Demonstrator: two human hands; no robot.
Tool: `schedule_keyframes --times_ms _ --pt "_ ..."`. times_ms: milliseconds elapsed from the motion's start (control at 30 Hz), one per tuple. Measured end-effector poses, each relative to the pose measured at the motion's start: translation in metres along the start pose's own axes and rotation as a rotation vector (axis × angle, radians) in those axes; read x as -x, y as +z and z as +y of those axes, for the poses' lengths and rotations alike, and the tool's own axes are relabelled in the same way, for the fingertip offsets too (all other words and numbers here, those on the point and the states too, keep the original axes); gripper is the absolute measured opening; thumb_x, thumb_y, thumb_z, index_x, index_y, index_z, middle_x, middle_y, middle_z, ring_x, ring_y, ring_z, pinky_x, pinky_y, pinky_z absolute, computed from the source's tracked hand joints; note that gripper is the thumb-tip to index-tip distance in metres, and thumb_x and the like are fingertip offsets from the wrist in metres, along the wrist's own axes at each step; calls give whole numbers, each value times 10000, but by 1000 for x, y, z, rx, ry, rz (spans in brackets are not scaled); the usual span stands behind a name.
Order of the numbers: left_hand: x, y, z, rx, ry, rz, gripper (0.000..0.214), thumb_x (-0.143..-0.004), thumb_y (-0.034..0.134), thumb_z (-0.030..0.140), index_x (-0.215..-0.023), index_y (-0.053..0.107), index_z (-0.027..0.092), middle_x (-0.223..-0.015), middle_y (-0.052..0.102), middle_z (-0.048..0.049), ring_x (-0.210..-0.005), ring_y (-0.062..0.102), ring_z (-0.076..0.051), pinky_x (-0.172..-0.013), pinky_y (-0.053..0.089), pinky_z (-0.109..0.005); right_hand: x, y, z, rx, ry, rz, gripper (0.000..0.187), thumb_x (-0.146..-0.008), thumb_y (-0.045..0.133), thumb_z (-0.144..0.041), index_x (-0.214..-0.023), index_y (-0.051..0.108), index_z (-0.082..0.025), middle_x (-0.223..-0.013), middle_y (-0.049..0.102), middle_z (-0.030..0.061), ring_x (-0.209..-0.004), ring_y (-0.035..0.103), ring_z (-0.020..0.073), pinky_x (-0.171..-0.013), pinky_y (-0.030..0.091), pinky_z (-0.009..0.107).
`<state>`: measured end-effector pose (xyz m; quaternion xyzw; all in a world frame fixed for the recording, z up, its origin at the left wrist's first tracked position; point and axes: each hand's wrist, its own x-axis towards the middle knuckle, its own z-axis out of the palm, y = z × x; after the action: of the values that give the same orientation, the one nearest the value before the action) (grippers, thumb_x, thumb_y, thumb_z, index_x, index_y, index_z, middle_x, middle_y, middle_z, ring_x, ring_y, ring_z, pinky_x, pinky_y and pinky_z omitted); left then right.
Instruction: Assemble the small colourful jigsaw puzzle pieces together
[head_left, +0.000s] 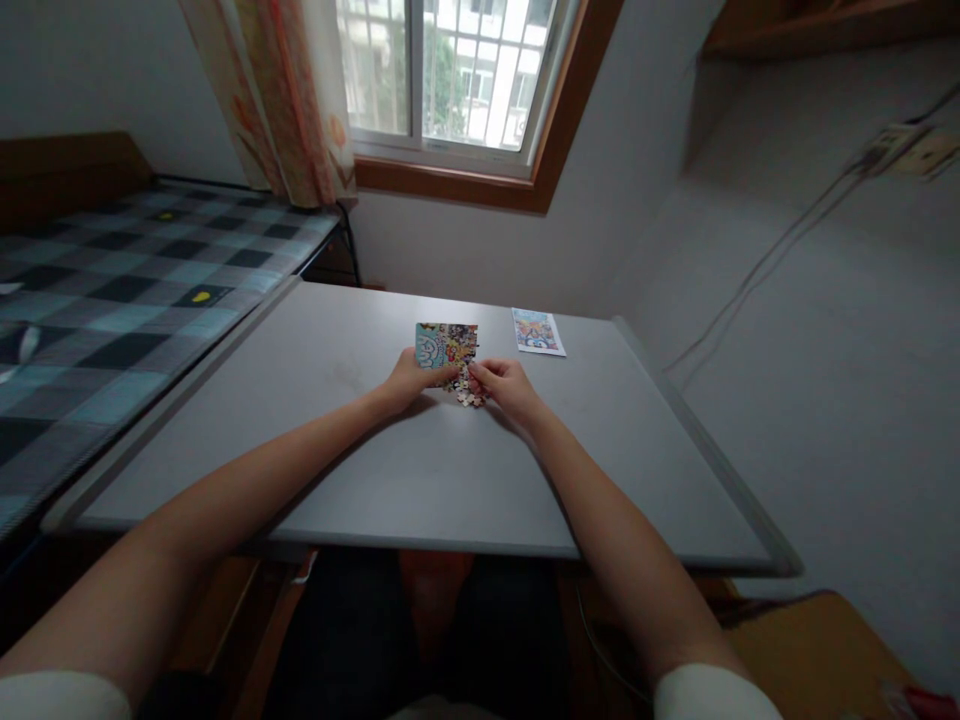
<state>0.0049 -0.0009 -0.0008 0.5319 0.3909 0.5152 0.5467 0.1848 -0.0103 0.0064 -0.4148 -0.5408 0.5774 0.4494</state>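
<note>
My left hand (409, 380) is closed on the left edge of a partly joined jigsaw puzzle (444, 342), its thumb lying across the lower part. The puzzle is colourful, with pale lettering on teal at its left and a jagged right edge. By its lower right corner, my right hand (506, 385) has thumb and fingertips pinched together. What they hold is too small to make out for sure. Loose jigsaw pieces (466, 397) lie in a small heap on the table just below, between both hands.
The grey table (420, 480) carries a printed picture sheet (538, 332) at its far right. A bed (150, 290) with a checked cover stands along the left side. Cables (765, 255) hang from a socket on the right wall. A window and curtain are beyond.
</note>
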Motion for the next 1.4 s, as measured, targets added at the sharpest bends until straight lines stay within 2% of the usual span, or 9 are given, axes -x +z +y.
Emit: schedule_keyframes --times_ms 167,433,633,733,933,1233,1400 --pt "-1 -1 -6 80 -13 -29 466 -569 870 314 -961 745 98 -940 743 -118 -818 683 -226 -859 532 -401 1 0 -3 -46 68 -47 547 -504 826 -635 -614 601 -149 -509 559 -26 -432 465 70 -416 405 215" --pt "0 2 -4 209 -69 -64 460 -545 882 284 -936 744 84 -962 741 -132 -826 690 -229 -881 529 -397 3 -2 -6 -133 130 -148 503 -533 842 -577 -631 598 -149 -516 573 -29 -446 478 65 -441 406 206" --pt "-3 2 -5 256 -80 -4 458 -540 882 269 -935 739 88 -967 740 -123 -806 686 -211 -860 533 -392 1 1 -5 -164 1 40 460 -477 891 -465 -732 659 -160 -664 691 2 -589 605 97 -564 495 219" --pt "-3 0 -7 194 -65 22 449 -547 878 284 -926 742 87 -951 742 -123 -798 685 -212 -865 529 -397 -1 0 -3 -176 16 48 444 -470 893 -446 -708 647 -163 -662 695 12 -603 622 114 -578 513 240" --pt "-2 0 -7 122 -33 4 456 -564 871 313 -943 746 92 -953 744 -124 -815 685 -224 -858 532 -399 -1 -2 -4 -236 102 18 414 -479 888 -386 -733 651 -161 -637 669 10 -551 582 98 -509 474 219" --pt "-2 2 -5 117 6 -4 456 -596 855 298 -994 740 105 -994 741 -114 -862 687 -230 -892 528 -404 -1 3 -8 -14 -95 191 361 -522 829 -429 -695 643 -173 -580 632 -4 -521 543 114 -517 466 260" --pt "-1 2 -6 136 7 -37 487 -583 858 299 -1012 731 105 -1014 737 -120 -875 688 -237 -883 531 -400 -3 2 -6 -39 -74 207 361 -526 826 -418 -705 628 -175 -577 622 -13 -505 531 104 -504 452 250"
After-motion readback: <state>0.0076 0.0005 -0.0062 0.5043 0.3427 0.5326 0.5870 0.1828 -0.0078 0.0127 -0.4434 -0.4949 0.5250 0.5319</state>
